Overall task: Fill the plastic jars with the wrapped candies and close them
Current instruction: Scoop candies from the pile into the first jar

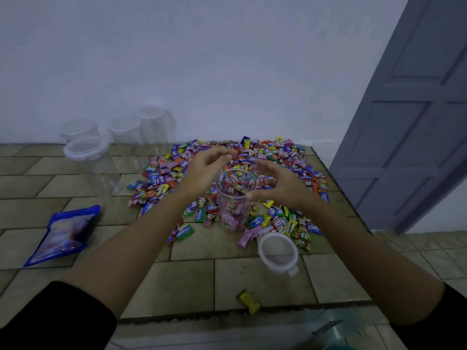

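The open jar [236, 198] stands in the candy pile [278, 157], nearly full. The left hand [207, 168] and right hand [278, 183] hover over it, fingers loosely spread. Four closed jars [86, 150] stand empty behind. Wrappers [150, 169] say Relax, mentos.

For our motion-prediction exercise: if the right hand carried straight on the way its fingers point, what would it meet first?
Probably the left hand: the right hand points leftward above the open jar toward it. Depth is unclear, so it might pass behind.
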